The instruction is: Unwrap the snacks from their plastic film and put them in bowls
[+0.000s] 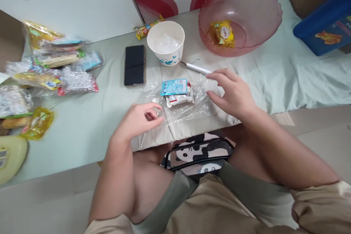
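A small blue packet (174,87) lies across a white wrapped packet (179,99) at the middle of the table's front part. Beneath both is a crumpled sheet of clear plastic (199,106). My left hand (139,117) hovers at the lower left of the packets, thumb and fingers curved and apart, holding nothing. To their right my right hand (233,93) is open, thumb apart from the fingers. Its fingertips are close to the end of a slim white-handled tool (196,68); whether they touch it I cannot tell.
Behind the packets stand a paper bowl (166,40) with clear plastic inside, a phone (134,65) and a yellow wrapped snack (148,28). A pink bowl (263,11) holds a yellow packet (223,33). Several wrapped foods (60,58) crowd the left; a blue box (326,25) is at right.
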Tool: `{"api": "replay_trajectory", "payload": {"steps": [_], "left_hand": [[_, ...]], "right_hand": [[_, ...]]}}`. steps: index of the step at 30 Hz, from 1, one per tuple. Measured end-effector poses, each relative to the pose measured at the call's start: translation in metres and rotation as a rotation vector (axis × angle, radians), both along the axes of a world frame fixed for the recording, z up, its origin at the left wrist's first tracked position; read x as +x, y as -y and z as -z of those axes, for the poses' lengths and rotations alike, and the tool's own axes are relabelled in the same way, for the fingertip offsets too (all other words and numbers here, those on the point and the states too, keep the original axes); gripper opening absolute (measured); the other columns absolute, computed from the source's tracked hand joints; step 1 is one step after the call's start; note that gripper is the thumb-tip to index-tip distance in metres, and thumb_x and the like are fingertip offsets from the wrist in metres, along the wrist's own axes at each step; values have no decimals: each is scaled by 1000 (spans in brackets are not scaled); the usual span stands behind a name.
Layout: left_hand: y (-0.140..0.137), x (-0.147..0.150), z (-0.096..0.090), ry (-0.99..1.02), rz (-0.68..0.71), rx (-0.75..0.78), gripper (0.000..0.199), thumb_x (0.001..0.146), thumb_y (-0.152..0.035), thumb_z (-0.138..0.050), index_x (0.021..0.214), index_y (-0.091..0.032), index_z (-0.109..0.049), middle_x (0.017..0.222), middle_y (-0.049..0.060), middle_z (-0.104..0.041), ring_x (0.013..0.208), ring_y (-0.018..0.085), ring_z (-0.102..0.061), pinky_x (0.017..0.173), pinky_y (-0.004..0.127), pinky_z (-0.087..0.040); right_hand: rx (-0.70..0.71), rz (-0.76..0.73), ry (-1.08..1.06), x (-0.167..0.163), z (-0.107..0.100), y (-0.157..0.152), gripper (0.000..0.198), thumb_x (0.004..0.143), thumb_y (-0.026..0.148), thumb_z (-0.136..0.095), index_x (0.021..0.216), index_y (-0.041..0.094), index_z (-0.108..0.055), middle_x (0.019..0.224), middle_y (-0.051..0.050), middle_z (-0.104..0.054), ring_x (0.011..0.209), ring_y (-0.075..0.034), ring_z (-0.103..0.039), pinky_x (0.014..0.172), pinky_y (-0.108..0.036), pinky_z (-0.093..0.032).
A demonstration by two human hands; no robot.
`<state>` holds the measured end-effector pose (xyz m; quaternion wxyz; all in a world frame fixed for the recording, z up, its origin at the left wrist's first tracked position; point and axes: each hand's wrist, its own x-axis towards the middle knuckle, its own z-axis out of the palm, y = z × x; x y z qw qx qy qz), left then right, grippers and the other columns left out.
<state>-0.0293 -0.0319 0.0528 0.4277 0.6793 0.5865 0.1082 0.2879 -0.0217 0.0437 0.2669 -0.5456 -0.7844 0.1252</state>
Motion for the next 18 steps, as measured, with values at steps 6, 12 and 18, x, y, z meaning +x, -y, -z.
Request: {"api": "replay_trajectory", "payload": {"steps": [6,12,18], "left_hand": [[-22,-3,36,95,-425,613,23,73,-24,-77,94,-21,-70,86,2,-63,81,17,-61,70,29,-50],[-40,6,56,79,-425,685,21,69,-18,-78,87,-21,-70,112,8,-69,115,29,-62,106,47,-48],[-29,28,33,521,-585,394,13,83,-32,-63,76,-22,-59,85,3,-69,80,18,-69,65,29,-55]], "right_hand": [[-275,-374,15,-10,-3,6,28,99,29,-46,99,20,-72,87,-6,-73,75,-18,-66,70,-31,-48],[-230,-100,140,-15,4,7,31,96,29,-50,109,18,-76,151,-13,-58,76,-18,-68,72,-37,-51],[-201,-15,199,-20,5,9,45,96,34,-52,137,23,-67,140,-12,-65,81,-22,-68,65,-35,-48]]}}
